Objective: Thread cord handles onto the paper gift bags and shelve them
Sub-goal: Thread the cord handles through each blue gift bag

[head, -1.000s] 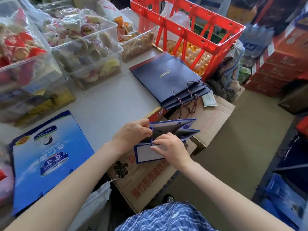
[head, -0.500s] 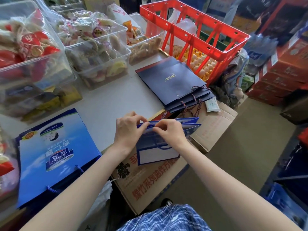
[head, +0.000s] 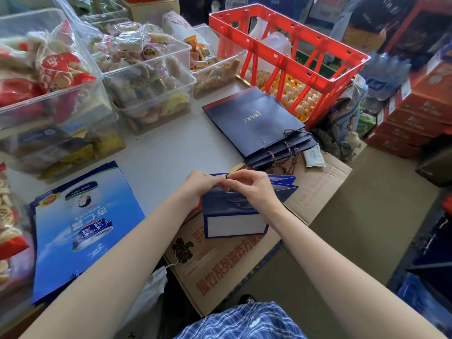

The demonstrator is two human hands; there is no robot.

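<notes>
A blue paper gift bag (head: 232,216) with a white panel stands upright over a cardboard box, its folded side gusset spread to the right. My left hand (head: 199,185) and my right hand (head: 254,189) meet at the bag's top edge, fingertips pinching it around a small dark cord tip (head: 226,176). A thin blue cord loop shows against the bag's face below my right hand. A flat stack of navy gift bags (head: 254,121) with twisted cord handles lies on the table beyond. A large blue printed bag (head: 83,223) lies flat at the left.
Clear plastic bins of wrapped snacks (head: 146,77) line the back left of the grey table (head: 156,152). A red crate (head: 288,59) over trays of eggs stands at the back right. The cardboard box (head: 220,265) with red print sits below my hands. Stacked cartons (head: 420,113) fill the right.
The bag was lifted from lying folded to standing upright. Both hands moved from its lower part up to its top edge and came together there.
</notes>
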